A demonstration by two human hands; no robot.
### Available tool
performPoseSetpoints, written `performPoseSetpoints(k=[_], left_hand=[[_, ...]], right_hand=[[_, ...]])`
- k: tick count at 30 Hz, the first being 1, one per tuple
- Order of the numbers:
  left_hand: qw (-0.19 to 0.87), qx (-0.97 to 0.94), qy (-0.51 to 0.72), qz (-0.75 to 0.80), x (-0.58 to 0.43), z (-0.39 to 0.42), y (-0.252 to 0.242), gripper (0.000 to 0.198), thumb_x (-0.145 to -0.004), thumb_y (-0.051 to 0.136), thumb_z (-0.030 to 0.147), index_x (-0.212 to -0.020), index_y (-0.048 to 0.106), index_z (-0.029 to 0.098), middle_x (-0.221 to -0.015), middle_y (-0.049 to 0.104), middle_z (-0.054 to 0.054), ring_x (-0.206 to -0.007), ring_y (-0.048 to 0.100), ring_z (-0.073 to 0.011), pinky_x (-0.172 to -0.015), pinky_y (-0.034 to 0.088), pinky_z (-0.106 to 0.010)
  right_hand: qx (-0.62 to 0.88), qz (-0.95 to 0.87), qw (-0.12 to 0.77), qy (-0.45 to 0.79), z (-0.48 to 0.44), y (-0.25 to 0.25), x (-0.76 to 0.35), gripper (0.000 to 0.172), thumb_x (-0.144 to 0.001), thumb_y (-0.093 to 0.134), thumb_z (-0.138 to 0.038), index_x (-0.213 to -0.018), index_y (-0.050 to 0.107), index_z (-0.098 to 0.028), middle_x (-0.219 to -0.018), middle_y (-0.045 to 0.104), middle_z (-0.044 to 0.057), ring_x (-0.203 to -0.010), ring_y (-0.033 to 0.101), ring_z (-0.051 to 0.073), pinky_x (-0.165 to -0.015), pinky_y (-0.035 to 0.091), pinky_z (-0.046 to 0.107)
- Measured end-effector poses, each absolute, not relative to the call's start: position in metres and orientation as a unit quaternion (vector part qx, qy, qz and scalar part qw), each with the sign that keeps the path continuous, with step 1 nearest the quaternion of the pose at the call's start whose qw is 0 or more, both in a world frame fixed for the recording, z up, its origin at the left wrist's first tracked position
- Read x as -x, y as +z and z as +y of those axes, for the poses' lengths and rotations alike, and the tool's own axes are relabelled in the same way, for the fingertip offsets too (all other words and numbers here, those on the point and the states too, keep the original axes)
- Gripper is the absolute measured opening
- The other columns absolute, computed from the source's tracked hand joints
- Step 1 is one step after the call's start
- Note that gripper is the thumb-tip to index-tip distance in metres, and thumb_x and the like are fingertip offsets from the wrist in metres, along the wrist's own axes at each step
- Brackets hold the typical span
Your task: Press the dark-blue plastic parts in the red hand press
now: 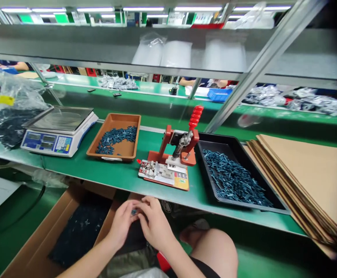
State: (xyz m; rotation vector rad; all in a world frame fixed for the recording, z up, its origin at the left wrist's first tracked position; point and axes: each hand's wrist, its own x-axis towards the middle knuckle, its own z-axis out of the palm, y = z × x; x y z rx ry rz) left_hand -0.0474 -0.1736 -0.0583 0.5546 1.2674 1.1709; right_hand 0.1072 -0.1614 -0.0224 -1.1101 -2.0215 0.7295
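Observation:
My left hand (pixel 123 221) and my right hand (pixel 153 222) meet just in front of the bench edge, low in the view. Between their closed fingertips is a small dark blue part (pixel 134 212), mostly hidden and too small to make out in kind. Beyond my hands stands a toggle-clamp press fixture (pixel 164 170) with a red handle raised upright and a metal jig on its base. To its left, an orange-brown tray (pixel 127 148) holds small blue parts. On its right, a black tray (pixel 210 181) holds a larger heap of slim blue pieces.
A weighing scale (pixel 60 133) and a clear bag of dark parts (pixel 14 116) stand at the left. Cardboard sheets (pixel 310 173) are stacked at the right. A carton (pixel 66 227) with dark contents sits below the bench. A metal post (pixel 263 61) rises behind the black tray.

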Motion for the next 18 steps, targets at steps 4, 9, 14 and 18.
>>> performPoseSetpoints(k=[4, 9, 14, 18], left_hand=[[0.515, -0.319, 0.431, 0.669, 0.146, -0.161, -0.103, 0.063, -0.068, 0.067, 0.075, -0.099, 0.069, 0.021, -0.106, 0.077, -0.016, -0.095, 0.075, -0.0332, -0.084, 0.061, -0.048], [0.270, -0.532, 0.243, 0.765, 0.241, -0.168, -0.137, 0.049, -0.058, 0.069, 0.065, -0.086, 0.073, 0.025, -0.111, 0.077, -0.014, -0.122, 0.063, -0.0457, -0.109, 0.046, -0.060], [0.142, -0.703, 0.317, 0.620, 0.205, -0.121, -0.052, 0.026, -0.088, 0.054, 0.042, -0.094, 0.076, 0.029, -0.107, 0.077, -0.007, -0.106, 0.071, -0.0268, -0.104, 0.054, -0.042], [0.042, -0.690, 0.406, 0.598, 0.183, -0.039, 0.026, 0.027, -0.087, 0.058, 0.045, -0.082, 0.073, 0.023, -0.086, 0.074, -0.009, -0.085, 0.069, -0.0242, -0.089, 0.057, -0.036]], right_hand=[[0.485, -0.742, 0.434, 0.163, -0.122, 0.004, -0.182, 0.024, -0.092, 0.052, -0.019, -0.108, 0.067, -0.029, -0.105, 0.067, 0.009, -0.098, 0.065, 0.026, -0.087, 0.057, 0.043], [0.667, -0.662, 0.342, 0.016, -0.048, 0.017, -0.316, 0.022, -0.089, 0.055, -0.027, -0.102, 0.070, -0.019, -0.101, 0.068, 0.014, -0.094, 0.067, 0.029, -0.090, 0.054, 0.044], [0.755, -0.648, 0.090, 0.047, -0.003, -0.014, -0.369, 0.033, -0.079, 0.069, -0.021, -0.111, 0.074, -0.017, -0.096, 0.069, 0.014, -0.090, 0.071, 0.028, -0.085, 0.054, 0.037], [0.742, -0.668, 0.045, 0.028, -0.001, -0.024, -0.362, 0.024, -0.081, 0.066, -0.012, -0.103, 0.076, -0.017, -0.093, 0.071, 0.013, -0.086, 0.071, 0.024, -0.081, 0.052, 0.032]])
